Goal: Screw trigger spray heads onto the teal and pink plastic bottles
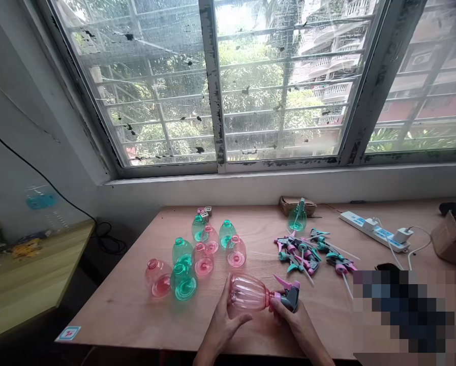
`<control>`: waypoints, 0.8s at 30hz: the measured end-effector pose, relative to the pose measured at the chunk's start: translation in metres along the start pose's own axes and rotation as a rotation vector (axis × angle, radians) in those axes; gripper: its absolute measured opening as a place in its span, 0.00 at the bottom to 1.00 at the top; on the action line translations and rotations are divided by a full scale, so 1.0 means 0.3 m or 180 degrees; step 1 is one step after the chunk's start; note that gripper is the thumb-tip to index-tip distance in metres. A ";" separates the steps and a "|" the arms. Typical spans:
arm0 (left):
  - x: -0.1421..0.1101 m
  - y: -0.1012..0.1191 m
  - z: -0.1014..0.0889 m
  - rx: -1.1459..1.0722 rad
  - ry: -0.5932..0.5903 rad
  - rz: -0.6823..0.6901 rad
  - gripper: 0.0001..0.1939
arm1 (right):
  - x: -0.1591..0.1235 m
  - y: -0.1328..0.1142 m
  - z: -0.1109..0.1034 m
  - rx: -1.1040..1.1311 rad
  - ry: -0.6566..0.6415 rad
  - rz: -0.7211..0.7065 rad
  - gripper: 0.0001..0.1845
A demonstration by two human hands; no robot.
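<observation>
Bottle (248, 293) lies sideways between left hand (228, 321) and right hand (291, 320).

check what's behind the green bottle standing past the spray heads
Behind the green bottle sits a low brown box, its ends showing on either side. The bottle partly covers its middle, and the box's inside cannot be seen.

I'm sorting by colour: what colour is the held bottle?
The bottle is translucent pink, clearest in the head view.
</observation>
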State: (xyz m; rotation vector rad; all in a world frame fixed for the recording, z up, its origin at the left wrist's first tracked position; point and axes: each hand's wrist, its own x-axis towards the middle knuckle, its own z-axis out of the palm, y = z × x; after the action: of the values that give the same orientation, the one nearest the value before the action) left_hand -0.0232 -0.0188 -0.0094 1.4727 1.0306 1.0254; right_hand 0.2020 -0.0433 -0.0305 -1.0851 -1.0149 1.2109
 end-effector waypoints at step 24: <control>0.009 -0.015 -0.004 0.0126 0.0058 0.0004 0.53 | 0.003 -0.003 0.004 -0.0045 -0.0040 -0.0016 0.19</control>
State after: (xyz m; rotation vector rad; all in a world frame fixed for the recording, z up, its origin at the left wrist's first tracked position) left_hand -0.0241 -0.0154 -0.0136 1.4987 1.0684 1.0263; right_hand 0.2012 -0.0424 -0.0292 -1.0866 -1.0366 1.2096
